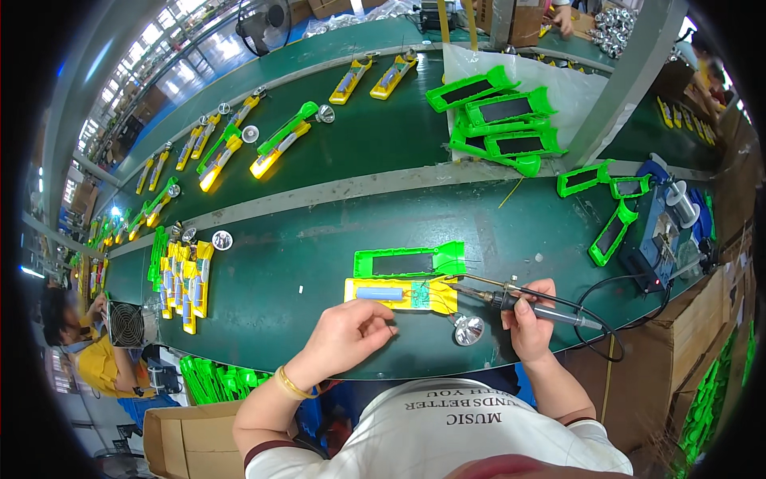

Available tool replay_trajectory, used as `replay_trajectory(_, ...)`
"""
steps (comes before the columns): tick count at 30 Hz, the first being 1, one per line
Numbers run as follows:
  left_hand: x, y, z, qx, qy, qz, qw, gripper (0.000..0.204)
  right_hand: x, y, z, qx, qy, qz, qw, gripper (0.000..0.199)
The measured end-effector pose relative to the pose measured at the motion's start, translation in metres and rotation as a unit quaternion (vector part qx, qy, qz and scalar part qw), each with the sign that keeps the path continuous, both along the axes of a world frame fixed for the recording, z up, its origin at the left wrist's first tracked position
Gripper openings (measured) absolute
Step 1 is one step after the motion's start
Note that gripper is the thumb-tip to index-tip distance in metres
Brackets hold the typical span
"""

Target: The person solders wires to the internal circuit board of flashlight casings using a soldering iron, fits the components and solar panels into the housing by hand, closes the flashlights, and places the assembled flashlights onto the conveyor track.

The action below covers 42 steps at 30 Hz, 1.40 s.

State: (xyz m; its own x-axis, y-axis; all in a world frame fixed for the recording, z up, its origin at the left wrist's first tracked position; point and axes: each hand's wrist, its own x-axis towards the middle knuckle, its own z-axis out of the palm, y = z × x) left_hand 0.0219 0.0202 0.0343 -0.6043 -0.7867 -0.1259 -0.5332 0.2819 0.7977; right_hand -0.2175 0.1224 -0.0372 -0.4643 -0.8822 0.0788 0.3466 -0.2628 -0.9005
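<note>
My right hand [528,329] is closed round the grey handle of a soldering iron [550,310], which has a thin feed tube along it. The iron's tip points left, at the right part of a yellow flashlight housing [447,298]. Inside that housing lie a blue cylindrical battery [379,294] and a small green circuit board [420,296]. Along its far side is a green housing half [403,261] with a dark panel. A round silver reflector [468,330] rests by the near right corner. My left hand [351,334] is just in front of the battery, fingertips pinched together; whatever they hold is hidden.
Yellow housings with batteries [187,279] are grouped at the left. Beyond a metal rail, a green belt [335,152] carries more units. Green housing halves [511,120] are piled at the far right. A soldering station [658,247] with a solder spool [682,203] stands right; its cable loops beside my hand.
</note>
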Motion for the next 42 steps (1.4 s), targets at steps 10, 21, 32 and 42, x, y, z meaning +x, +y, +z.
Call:
replay_trajectory(10, -0.005, -0.024, -0.04, -0.359, 0.088, -0.185, 0.911, 0.024, 0.001, 0.001, -0.001, -0.013, -0.003, 0.027, 1.0, 0.026)
replay_trajectory(21, -0.016, -0.037, -0.039, -0.362, 0.086, -0.185, 0.91, 0.018, 0.001, 0.001, -0.002, 0.027, 0.035, 0.022, 0.999, 0.028)
replay_trajectory(32, -0.011, -0.043, -0.04, -0.442, 0.04, -0.252, 0.86, 0.017, 0.001, -0.002, -0.005, 0.023, 0.052, 0.05, 0.997, 0.027)
replay_trajectory(42, -0.009, -0.035, -0.029, -0.428, -0.024, -0.272, 0.862, 0.021, 0.006, 0.002, -0.015, 0.02, 0.128, 0.059, 0.99, 0.033)
